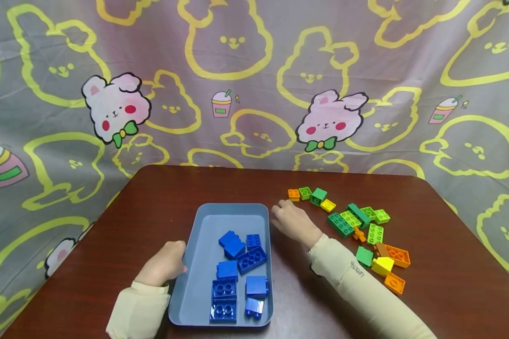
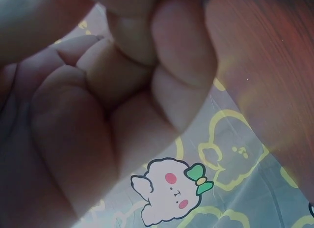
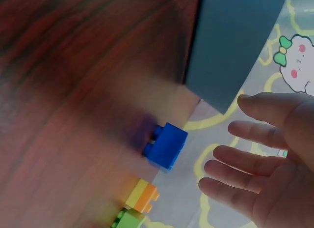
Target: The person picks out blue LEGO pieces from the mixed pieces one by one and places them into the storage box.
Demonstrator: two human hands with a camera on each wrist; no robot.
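Note:
Beside the left rim of a grey-blue tray (image 1: 197, 254) is my left hand (image 1: 163, 263), fingers loosely curled; the left wrist view shows nothing held in it. Several blue toy bricks (image 1: 226, 270) lie in the tray, mostly in its right and near parts. My right hand (image 1: 294, 221) is just outside the tray's far right corner. In the right wrist view, its fingers (image 3: 245, 161) are spread and hold nothing. A single blue brick (image 3: 168, 145) stands on the table near those fingertips, past the tray's corner; in the head view it is hidden.
Green, yellow and orange bricks lie scattered to the right, among them a dark green brick (image 1: 340, 224), a yellow brick (image 1: 382, 266) and an orange cross-shaped piece (image 1: 359, 234). A patterned curtain (image 1: 254, 84) hangs behind the brown table (image 1: 152, 207).

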